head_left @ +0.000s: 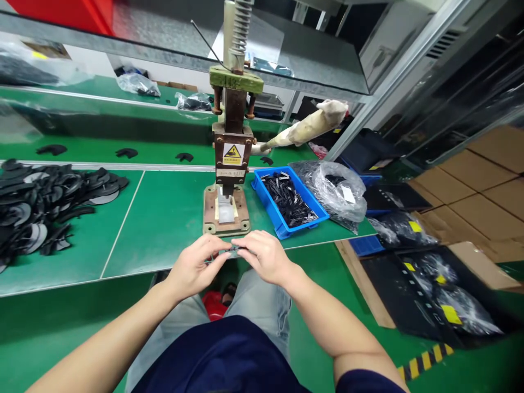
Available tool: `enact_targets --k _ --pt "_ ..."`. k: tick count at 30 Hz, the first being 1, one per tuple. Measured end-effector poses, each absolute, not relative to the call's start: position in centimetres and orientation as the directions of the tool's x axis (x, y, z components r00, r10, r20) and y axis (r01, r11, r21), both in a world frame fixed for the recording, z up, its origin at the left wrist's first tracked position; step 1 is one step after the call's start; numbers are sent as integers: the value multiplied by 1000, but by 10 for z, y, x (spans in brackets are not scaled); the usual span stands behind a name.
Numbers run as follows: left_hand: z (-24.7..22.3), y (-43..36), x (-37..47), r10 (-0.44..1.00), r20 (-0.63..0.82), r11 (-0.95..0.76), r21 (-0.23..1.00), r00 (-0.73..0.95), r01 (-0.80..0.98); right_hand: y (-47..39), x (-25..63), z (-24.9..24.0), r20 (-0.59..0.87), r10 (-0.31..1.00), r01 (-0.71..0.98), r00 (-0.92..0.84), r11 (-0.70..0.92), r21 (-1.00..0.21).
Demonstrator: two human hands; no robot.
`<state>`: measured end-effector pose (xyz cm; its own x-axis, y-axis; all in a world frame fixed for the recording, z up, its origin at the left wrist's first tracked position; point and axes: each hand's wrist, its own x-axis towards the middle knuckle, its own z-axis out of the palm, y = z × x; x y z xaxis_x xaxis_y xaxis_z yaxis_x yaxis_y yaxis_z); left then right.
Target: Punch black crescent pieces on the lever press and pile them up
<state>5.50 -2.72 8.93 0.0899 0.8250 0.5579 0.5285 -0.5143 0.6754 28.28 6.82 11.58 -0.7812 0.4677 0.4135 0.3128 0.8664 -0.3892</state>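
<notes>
Hold small dark part [234, 248] by its ends, pinched in left hand [198, 263] and right hand [267, 255]; probably light and stiff

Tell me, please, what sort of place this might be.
Probably a factory or assembly workshop: a press with a warning label stands on the green bench, beside a blue bin of small black parts.

Two hands [196, 265] at tabletop [164, 218] front edge, one press [233, 131], one blue tray [303, 225] near right edge, four black pieces [53, 148] beyond back edge.
</notes>
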Motion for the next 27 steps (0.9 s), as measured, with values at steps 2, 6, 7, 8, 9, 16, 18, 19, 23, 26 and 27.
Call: enact_targets --k 2,6,7,8,9,16,18,19,23,26,27 --pt "89 -28 54 833 547 -507 694 84 512 68 283 115 413 466 312 -783 868 -387" --pt "88 -28 55 924 378 -367 827 62 426 69 283 114 398 449 309 -800 877 -369" --pt "88 -27 56 959 277 -279 885 62 371 69 282 114 390 439 308 -809 883 -355" --pt "87 -27 56 984 162 -175 938 70 300 69 282 114 382 424 304 -821 891 -337" --pt "85 -25 57 995 51 -69 973 89 221 69 281 115 372 406 297 -835 901 -317" --pt "74 -7 50 973 -133 152 984 187 -89 80 284 126 327 367 284 -871 918 -276" --pt "71 6 41 993 -80 91 988 92 -121 97 293 140 394 437 342 -808 894 -290" --pt "70 14 36 998 -54 58 991 35 -123 107 299 149 450 481 376 -752 875 -305" --pt "62 54 11 979 30 -41 998 -201 -49 156 323 206 709 583 441 -398 799 -409" --pt "55 84 -2 928 139 -107 988 -345 110 182 325 255 832 491 341 -260 852 -397" --pt "53 92 -5 917 173 -114 977 -359 180 186 321 269 848 454 291 -273 879 -377"
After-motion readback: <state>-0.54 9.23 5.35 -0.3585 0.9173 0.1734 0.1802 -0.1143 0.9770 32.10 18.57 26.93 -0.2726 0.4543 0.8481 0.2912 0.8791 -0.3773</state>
